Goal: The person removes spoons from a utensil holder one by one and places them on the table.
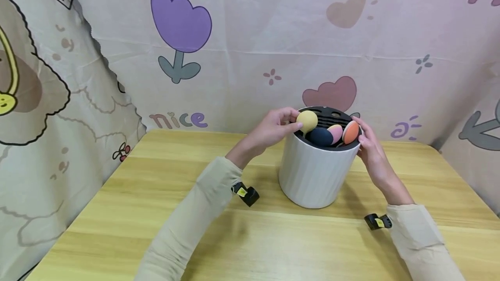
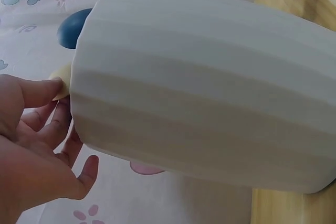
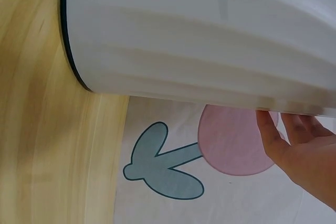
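A white ribbed cylindrical container point(image 1: 314, 176) stands on the table, with a black slotted insert point(image 1: 339, 117) in its top. My left hand point(image 1: 273, 128) pinches a yellow ball-shaped piece point(image 1: 307, 121) between thumb and fingers at the left of the rim. Beside it, in the opening, sit a navy egg-shaped piece point(image 1: 321, 137), a pink-and-yellow piece point(image 1: 334, 134) and an orange piece with a pale edge point(image 1: 350, 132). My right hand point(image 1: 373, 159) holds the container's right side near the rim, fingertips against the ribbed wall in the right wrist view.
The wooden table point(image 1: 273, 246) extends in front and to both sides. A printed cloth point(image 1: 242, 21) hangs right behind its back edge, and another patterned cloth point(image 1: 35, 177) drapes at the left. Small black wrist cameras point(image 1: 246, 194) stick out from both sleeves.
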A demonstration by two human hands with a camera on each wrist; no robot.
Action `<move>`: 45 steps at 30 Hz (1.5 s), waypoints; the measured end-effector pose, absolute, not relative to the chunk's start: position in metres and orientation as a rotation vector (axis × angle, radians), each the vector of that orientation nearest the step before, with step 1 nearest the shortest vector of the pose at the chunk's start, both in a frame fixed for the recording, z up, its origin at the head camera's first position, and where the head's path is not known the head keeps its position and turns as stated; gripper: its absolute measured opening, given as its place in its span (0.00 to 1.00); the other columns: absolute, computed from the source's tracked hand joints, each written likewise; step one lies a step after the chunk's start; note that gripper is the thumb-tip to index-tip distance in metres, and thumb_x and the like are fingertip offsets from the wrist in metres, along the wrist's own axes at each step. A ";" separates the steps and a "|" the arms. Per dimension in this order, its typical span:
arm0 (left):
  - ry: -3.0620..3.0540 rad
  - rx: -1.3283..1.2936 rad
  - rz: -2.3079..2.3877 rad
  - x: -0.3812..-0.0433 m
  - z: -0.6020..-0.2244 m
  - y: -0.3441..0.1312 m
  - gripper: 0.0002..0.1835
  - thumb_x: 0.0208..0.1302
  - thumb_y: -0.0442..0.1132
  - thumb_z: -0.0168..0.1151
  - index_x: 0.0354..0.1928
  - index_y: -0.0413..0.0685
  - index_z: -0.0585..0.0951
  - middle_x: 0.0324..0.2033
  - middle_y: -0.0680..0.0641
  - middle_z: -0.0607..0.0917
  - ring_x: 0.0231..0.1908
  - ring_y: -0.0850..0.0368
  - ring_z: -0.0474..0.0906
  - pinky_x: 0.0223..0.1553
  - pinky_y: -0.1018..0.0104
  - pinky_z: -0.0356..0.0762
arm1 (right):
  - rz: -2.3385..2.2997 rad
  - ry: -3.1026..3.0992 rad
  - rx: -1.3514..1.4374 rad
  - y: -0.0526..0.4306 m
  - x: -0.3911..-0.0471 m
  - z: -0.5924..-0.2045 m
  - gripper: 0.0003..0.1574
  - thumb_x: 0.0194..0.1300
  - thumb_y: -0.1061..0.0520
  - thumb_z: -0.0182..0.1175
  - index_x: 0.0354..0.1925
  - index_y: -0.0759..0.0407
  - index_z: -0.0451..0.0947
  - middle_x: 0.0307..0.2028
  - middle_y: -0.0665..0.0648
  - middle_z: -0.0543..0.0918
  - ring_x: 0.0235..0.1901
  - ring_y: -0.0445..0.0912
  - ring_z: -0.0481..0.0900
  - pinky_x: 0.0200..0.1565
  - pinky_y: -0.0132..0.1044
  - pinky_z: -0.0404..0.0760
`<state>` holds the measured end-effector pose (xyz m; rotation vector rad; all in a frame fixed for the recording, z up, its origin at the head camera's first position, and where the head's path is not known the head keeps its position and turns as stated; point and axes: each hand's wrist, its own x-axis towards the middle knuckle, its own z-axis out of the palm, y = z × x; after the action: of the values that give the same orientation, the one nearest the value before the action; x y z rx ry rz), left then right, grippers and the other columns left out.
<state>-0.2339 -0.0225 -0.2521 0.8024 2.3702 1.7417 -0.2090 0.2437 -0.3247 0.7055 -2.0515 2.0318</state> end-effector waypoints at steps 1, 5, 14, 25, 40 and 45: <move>2.371 0.799 1.737 -0.234 -0.252 -0.022 0.10 0.69 0.32 0.58 0.49 0.36 0.78 0.40 0.45 0.79 0.41 0.55 0.74 0.39 0.71 0.70 | 2.028 -2.054 0.706 0.244 -0.209 -0.325 0.34 0.75 0.49 0.38 0.75 0.54 0.48 0.67 0.55 0.58 0.60 0.40 0.64 0.53 0.27 0.66; 2.380 0.793 1.727 -0.232 -0.248 -0.022 0.10 0.69 0.31 0.57 0.49 0.35 0.77 0.42 0.43 0.80 0.43 0.54 0.75 0.40 0.71 0.70 | 2.025 -2.061 0.703 0.244 -0.208 -0.325 0.34 0.75 0.49 0.38 0.75 0.54 0.48 0.68 0.56 0.57 0.60 0.40 0.65 0.54 0.27 0.66; 2.347 0.814 1.887 -0.232 -0.244 -0.024 0.13 0.71 0.30 0.53 0.55 0.36 0.73 0.39 0.43 0.79 0.40 0.52 0.73 0.41 0.69 0.70 | 2.011 -2.095 0.680 0.244 -0.208 -0.323 0.35 0.75 0.48 0.38 0.75 0.53 0.47 0.70 0.58 0.54 0.63 0.42 0.61 0.57 0.32 0.63; 2.343 0.991 2.215 -0.225 -0.226 -0.029 0.14 0.67 0.26 0.57 0.53 0.30 0.75 0.37 0.40 0.80 0.40 0.48 0.75 0.45 0.68 0.73 | 2.003 -2.113 0.668 0.244 -0.209 -0.323 0.36 0.75 0.48 0.37 0.76 0.54 0.46 0.71 0.59 0.52 0.64 0.43 0.61 0.63 0.45 0.56; 2.454 1.458 2.234 -0.191 -0.181 -0.043 0.14 0.63 0.22 0.58 0.51 0.25 0.76 0.39 0.38 0.80 0.40 0.53 0.75 0.51 0.62 0.73 | 1.988 -2.113 0.665 0.244 -0.210 -0.323 0.35 0.75 0.47 0.38 0.75 0.53 0.47 0.70 0.60 0.53 0.62 0.42 0.63 0.62 0.41 0.59; 2.437 1.532 2.237 -0.182 -0.175 -0.046 0.13 0.62 0.21 0.58 0.49 0.24 0.77 0.39 0.38 0.80 0.39 0.54 0.74 0.50 0.62 0.73 | 1.988 -2.102 0.675 0.244 -0.210 -0.323 0.36 0.75 0.47 0.38 0.75 0.57 0.46 0.70 0.59 0.55 0.62 0.42 0.63 0.58 0.32 0.64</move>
<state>-0.1820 -0.0457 -0.1747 1.5319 2.4367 2.2372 -0.2104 0.2444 -0.3232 0.6753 -2.1017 1.9880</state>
